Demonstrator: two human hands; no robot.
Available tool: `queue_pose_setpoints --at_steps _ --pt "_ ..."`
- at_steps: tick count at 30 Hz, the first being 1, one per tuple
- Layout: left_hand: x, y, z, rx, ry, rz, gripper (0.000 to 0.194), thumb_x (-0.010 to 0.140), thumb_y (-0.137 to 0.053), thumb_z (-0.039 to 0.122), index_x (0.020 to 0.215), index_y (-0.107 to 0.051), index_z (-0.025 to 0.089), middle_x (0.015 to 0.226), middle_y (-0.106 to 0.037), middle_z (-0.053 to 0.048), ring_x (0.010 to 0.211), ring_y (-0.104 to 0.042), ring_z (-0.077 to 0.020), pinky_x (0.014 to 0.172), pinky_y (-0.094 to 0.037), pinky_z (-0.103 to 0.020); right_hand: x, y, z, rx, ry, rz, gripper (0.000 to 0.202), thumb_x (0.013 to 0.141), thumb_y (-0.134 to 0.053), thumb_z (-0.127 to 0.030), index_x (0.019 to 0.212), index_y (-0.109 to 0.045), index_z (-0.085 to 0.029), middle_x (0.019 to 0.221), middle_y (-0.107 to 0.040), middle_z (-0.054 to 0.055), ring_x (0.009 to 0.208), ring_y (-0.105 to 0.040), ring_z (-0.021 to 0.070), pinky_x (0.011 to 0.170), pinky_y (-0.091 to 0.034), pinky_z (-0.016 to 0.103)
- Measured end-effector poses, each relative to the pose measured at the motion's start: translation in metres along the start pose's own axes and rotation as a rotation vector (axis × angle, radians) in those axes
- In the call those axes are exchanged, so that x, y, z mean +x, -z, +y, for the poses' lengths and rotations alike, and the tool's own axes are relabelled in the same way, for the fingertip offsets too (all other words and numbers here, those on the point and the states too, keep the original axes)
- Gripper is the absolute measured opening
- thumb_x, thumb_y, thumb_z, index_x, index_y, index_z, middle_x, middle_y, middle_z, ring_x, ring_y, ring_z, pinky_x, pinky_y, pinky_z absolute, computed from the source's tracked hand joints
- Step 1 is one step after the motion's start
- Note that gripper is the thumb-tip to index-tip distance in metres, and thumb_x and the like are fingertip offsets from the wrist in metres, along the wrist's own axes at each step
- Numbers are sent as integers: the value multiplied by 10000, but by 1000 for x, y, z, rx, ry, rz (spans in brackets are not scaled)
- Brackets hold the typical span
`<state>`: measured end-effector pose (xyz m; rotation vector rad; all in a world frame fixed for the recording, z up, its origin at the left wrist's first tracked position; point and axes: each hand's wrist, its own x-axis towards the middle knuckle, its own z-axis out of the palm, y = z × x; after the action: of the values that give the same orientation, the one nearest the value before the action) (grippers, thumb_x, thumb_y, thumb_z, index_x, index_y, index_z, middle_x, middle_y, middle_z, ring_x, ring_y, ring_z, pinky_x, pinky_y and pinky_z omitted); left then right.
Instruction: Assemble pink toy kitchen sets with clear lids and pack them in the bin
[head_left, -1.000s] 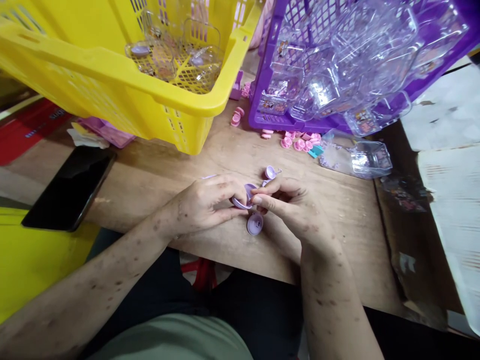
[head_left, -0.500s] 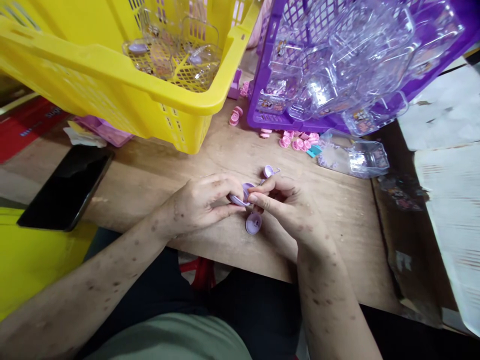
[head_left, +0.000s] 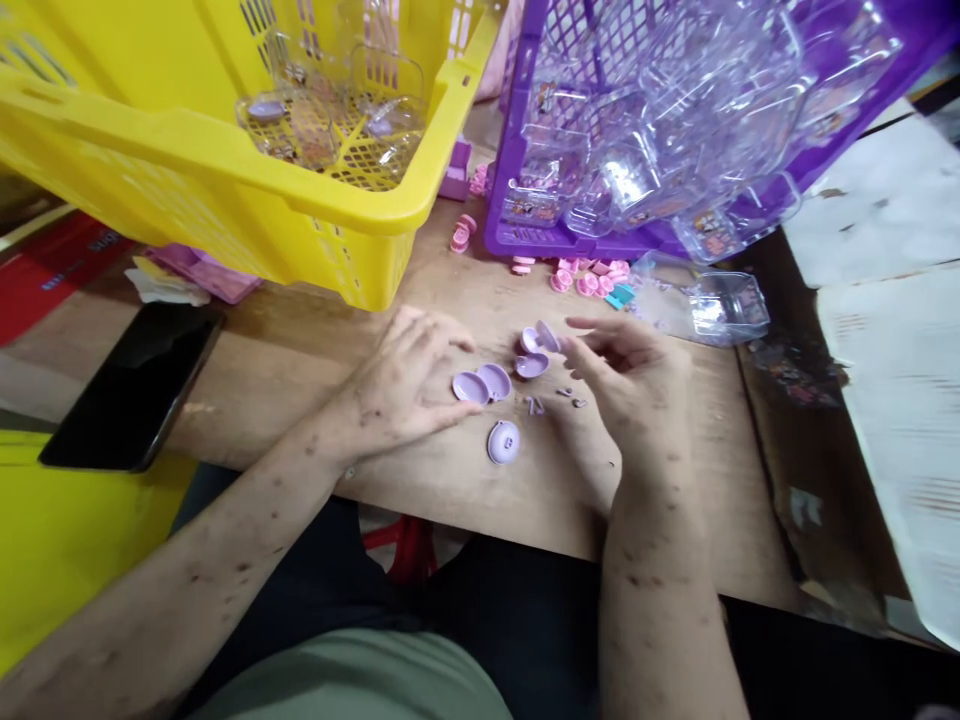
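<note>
Fingers spread, my left hand [head_left: 412, 375] rests on the wooden table with its thumb beside a lilac oval dish [head_left: 470, 388], which is joined to another lilac dish [head_left: 495, 381]. My right hand [head_left: 626, 375] is slightly blurred, its thumb and index finger apart beside a tilted lilac piece [head_left: 548, 336]; whether the thumb touches it is unclear. A round lilac cup [head_left: 529, 341] and an oval lilac piece [head_left: 532, 366] lie close to it. Nearer the front edge sits a round lilac lid [head_left: 503, 442] with a small knob. Tiny purple parts [head_left: 535, 405] lie between the hands.
A yellow basket [head_left: 300, 195] at the back left and a purple basket [head_left: 502, 150] at the back right hold clear plastic cases. Small pink pieces [head_left: 589, 280] lie before the purple one. A black phone [head_left: 131, 390] is at left, a cardboard box [head_left: 787, 440] at right.
The lilac dish held between both hands now lies on the table, joined to another. My left hand has opened; my right hand has moved right. The lower round piece now shows its knobbed side.
</note>
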<state>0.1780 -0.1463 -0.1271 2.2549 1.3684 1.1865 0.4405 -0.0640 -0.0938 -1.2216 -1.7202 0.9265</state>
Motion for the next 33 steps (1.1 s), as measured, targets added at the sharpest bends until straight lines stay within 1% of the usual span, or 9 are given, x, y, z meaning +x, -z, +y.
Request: queue_pose_setpoints --at_steps 2,6,10,12,15,18,22,28,33 --pt "-2 -2 -2 60 -3 -137 400 968 -835 320 1327 -667 265 1335 -760 -82 1288 -618 -333 1162 -450 -556 5 11 9 -98 8 92 419 862 -933 -572 1049 -784 -229 805 -793 22 689 -709 189 636 -543 329" --pt "-5 -9 -5 109 -26 -175 83 1037 -702 271 1079 -773 272 1167 -829 -39 1231 -671 -319 1217 -310 -621 8 17 19 -167 -32 -49 402 877 -899 -524 1110 -763 -225 946 -822 58 769 -731 210 695 -558 351" --pt "-4 -7 -3 102 -46 -109 160 1114 -612 293 1098 -765 248 1152 -844 -36 1138 -746 -261 1231 -307 -568 4 23 14 -251 48 -58 445 969 -802 -513 1316 -691 -259 1095 -743 52 815 -676 198 711 -547 358" --pt "-3 -3 0 62 -84 -38 134 1125 -604 263 1159 -730 235 1189 -845 -39 1130 -772 -230 1210 -359 -502 1 31 10 -322 121 -189 348 960 -827 -481 1207 -720 -260 992 -691 24 794 -625 191 713 -522 351" --pt "-1 3 4 26 -136 45 79 1110 -639 229 1174 -684 220 1136 -836 -35 1068 -783 -206 1110 -449 -423 -2 39 7 -353 115 -538 225 929 -875 -415 1048 -767 -258 949 -676 22 821 -615 195 750 -523 348" --pt "1 6 7 25 -142 18 32 1109 -652 229 1132 -670 215 1056 -817 -25 991 -769 -202 1010 -482 -396 -2 38 8 -376 52 -683 94 993 -782 -347 981 -793 -255 986 -682 45 856 -636 202 785 -536 360" --pt "2 5 9 27 -152 -6 22 1114 -655 213 1133 -665 221 1062 -817 -14 1000 -763 -199 1031 -466 -403 -1 35 11 -369 34 -654 121 1018 -716 -295 945 -801 -249 1044 -720 65 920 -671 215 842 -553 377" --pt "2 4 9 -5 -168 -4 34 1112 -665 206 1145 -659 210 1048 -802 -14 989 -758 -200 1012 -472 -394 0 42 17 -367 -122 -572 217 977 -765 -451 1010 -763 -237 917 -721 38 788 -632 206 691 -518 358" --pt "1 4 8 -43 -159 -6 72 1115 -665 209 1186 -658 218 1099 -808 -20 1029 -765 -199 1016 -474 -387 1 47 26 -357 -79 -503 199 1009 -696 -429 1032 -744 -238 910 -736 41 792 -656 204 715 -536 365"
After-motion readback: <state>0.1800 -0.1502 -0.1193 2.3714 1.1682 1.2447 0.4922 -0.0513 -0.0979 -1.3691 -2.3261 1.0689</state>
